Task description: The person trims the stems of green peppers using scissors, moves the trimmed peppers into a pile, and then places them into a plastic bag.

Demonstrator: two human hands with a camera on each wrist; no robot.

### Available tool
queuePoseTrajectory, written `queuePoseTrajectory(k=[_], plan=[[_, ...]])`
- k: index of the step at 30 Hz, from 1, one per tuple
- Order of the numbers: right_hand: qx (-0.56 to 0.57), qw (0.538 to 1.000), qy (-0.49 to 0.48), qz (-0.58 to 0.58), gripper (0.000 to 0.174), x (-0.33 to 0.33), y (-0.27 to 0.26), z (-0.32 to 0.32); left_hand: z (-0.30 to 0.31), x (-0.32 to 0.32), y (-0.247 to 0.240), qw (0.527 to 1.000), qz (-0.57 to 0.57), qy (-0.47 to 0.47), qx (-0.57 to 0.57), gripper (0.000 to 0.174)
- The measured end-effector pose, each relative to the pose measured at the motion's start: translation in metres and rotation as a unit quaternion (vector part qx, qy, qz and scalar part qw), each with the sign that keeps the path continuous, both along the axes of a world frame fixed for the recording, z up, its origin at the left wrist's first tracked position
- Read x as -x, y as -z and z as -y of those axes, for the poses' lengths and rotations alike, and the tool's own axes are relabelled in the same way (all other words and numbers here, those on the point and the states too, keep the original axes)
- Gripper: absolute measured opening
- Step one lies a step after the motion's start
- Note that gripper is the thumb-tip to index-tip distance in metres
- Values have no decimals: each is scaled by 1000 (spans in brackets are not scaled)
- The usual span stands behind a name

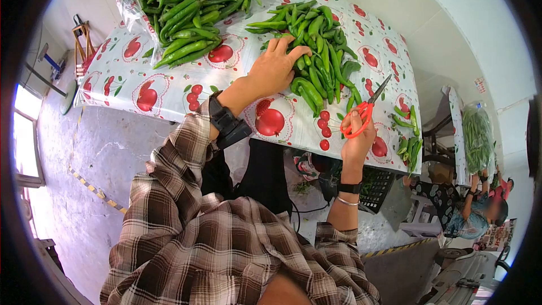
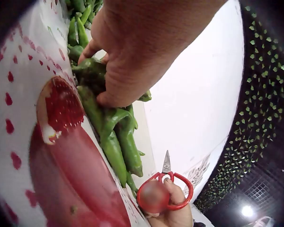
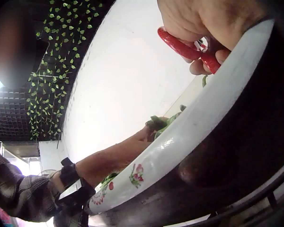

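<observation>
My left hand point(image 1: 274, 68) reaches into a pile of green chili peppers point(image 1: 324, 59) on the table. In the left wrist view its thumb and fingers lie on either side of a dark green pepper point(image 2: 92, 71), gripping it among others. My right hand point(image 1: 358, 138) holds red-handled scissors point(image 1: 359, 121), fingers through the handle loops, at the table's front edge. The blades point(image 1: 379, 90) point away from me, to the right of the pile. In the right wrist view the red handle point(image 3: 180, 46) shows under the right hand, the blades mostly hidden.
A clear bag heaped with long green peppers point(image 1: 192, 8) stands at the back left. A few peppers point(image 1: 411, 149) lie near the right edge of the fruit-patterned tablecloth point(image 1: 265, 121). Below the table is a black crate point(image 1: 377, 189). Another person point(image 1: 474, 214) sits at the far right, by a bag of greens point(image 1: 477, 135).
</observation>
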State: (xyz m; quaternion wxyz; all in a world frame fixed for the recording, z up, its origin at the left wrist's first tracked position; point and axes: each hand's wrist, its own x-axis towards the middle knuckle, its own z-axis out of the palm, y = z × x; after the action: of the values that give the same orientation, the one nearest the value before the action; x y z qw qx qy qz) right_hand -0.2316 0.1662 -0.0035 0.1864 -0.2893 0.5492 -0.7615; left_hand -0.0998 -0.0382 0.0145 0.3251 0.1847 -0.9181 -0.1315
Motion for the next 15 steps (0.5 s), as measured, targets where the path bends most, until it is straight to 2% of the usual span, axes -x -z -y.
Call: queuePoseTrajectory(k=[15], plan=[[-24,999,2,-23,12,2,2,-2,-1,-1,-1,1000,-9,3,6,58]])
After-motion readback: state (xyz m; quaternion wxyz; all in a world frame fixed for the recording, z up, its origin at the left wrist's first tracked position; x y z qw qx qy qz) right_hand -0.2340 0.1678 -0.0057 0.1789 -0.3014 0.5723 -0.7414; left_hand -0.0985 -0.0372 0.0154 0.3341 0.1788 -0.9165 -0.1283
